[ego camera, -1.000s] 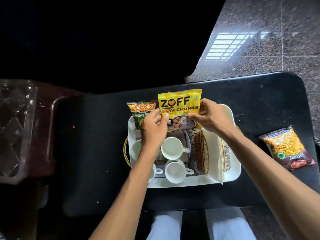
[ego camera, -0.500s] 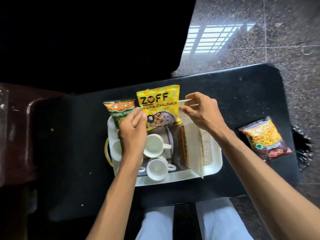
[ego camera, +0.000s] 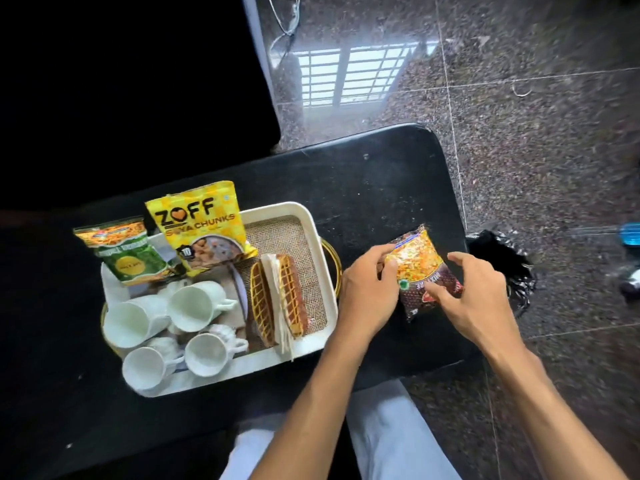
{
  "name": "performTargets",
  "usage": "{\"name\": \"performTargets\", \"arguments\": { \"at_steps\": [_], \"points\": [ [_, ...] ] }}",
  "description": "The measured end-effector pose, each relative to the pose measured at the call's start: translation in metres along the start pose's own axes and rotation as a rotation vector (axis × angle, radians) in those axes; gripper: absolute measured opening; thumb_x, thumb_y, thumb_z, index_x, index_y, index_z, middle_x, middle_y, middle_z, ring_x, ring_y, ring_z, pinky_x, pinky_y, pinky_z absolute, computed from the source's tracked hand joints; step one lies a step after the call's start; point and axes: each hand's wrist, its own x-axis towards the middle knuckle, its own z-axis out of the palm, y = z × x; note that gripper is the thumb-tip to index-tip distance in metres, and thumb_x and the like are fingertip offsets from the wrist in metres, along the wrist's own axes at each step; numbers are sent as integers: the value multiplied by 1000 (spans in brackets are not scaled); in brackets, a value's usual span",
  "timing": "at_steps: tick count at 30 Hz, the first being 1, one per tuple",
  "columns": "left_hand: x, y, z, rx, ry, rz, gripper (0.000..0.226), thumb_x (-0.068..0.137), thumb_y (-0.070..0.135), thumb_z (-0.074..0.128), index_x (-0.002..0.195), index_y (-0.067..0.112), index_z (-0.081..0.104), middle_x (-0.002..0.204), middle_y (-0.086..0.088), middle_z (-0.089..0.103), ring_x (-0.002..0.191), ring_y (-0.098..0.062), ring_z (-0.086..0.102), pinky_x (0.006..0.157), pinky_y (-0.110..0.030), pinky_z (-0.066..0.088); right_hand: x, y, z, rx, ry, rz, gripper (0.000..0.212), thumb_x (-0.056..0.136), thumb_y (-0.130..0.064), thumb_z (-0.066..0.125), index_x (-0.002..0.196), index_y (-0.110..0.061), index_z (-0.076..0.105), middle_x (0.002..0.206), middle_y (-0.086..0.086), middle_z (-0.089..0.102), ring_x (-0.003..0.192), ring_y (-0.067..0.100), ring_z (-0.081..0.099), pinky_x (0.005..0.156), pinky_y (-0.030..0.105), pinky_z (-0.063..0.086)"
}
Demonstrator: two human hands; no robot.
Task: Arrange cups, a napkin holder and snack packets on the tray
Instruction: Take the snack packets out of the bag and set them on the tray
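A white tray (ego camera: pixel 313 230) on the black table holds several white cups (ego camera: pixel 192 306), a woven napkin holder (ego camera: pixel 277 299) with napkins, a yellow soya chunks packet (ego camera: pixel 197 223) and a green snack packet (ego camera: pixel 128 254) leaning at its far side. To the right of the tray lies an orange and brown snack packet (ego camera: pixel 420 268). My left hand (ego camera: pixel 369 292) pinches its left edge. My right hand (ego camera: pixel 474 299) touches its right side with curled fingers and the thumb on its front.
The black table (ego camera: pixel 381 188) ends just right of the packet, with a black plastic bag (ego camera: pixel 502 258) over that edge. Speckled stone floor lies beyond. My knees in light trousers (ego camera: pixel 391 427) are under the near edge.
Both hands have left the yellow packet on the tray and moved right to the orange and brown packet on the table. The view has swung right.
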Motion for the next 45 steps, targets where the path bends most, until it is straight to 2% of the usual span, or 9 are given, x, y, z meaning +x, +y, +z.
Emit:
{"name": "performTargets", "arguments": {
  "at_steps": [6,12,15,20,25,28,33,40,45],
  "points": [
    [14,-16,22,-97,106,-109,33,99,24,56,130,24,66,129,6,69,118,-6,62,106,-30,49,8,13,13,93,-99,25,71,78,-44,80,136,-15,51,125,13,61,119,33,53,102,46,45],
    [18,-26,25,-120,149,-124,28,96,25,58,122,27,69,118,14,70,96,16,58,78,-7,42,11,3,12,288,-17,-22,50,74,-34,85,116,-21,61,109,3,66,103,23,62,92,40,50],
    [19,-22,21,-71,166,-127,32,97,29,58,128,29,64,126,10,68,101,4,63,79,-14,44,14,-9,3,408,21,-87,41,73,-26,87,107,-26,64,103,-6,69,95,15,65,89,34,52],
    [11,-4,-8,341,296,253,56,93,29,68,145,22,50,145,0,56,132,-15,53,109,-25,42,14,-37,-18,423,50,-328,42,73,-11,83,104,-32,62,98,-13,68,89,7,64,83,27,52],
    [12,26,-71,629,48,512,81,81,33,81,152,28,43,162,1,39,155,-22,25,126,-48,19,15,-75,-38,295,40,-684,55,72,6,75,120,-16,59,104,-8,64,92,8,60,83,14,45],
    [14,37,-102,680,-50,552,63,77,26,85,136,21,62,140,-2,65,136,-23,55,121,-58,29,14,-100,-47,285,-24,-798,67,71,9,74,128,-17,52,108,-9,63,96,5,60,86,7,42],
    [8,30,-146,414,70,566,44,77,13,84,119,17,74,106,1,80,96,-9,75,87,-36,61,16,-140,-46,368,-29,-901,67,77,-8,81,135,-17,49,113,-6,65,106,5,62,97,19,48],
    [10,-9,-171,10,383,399,43,78,29,85,117,17,71,105,10,77,97,0,73,87,-23,59,10,-172,-11,563,-60,-504,79,71,-38,86,138,-21,49,132,-3,61,115,10,60,96,22,51],
    [19,-25,-168,-62,461,302,32,82,30,82,111,21,72,99,13,76,88,7,70,81,-16,57,23,-197,25,632,-88,-424,41,83,-26,80,119,-14,63,110,-5,73,99,7,69,91,27,57]
  ]
}}
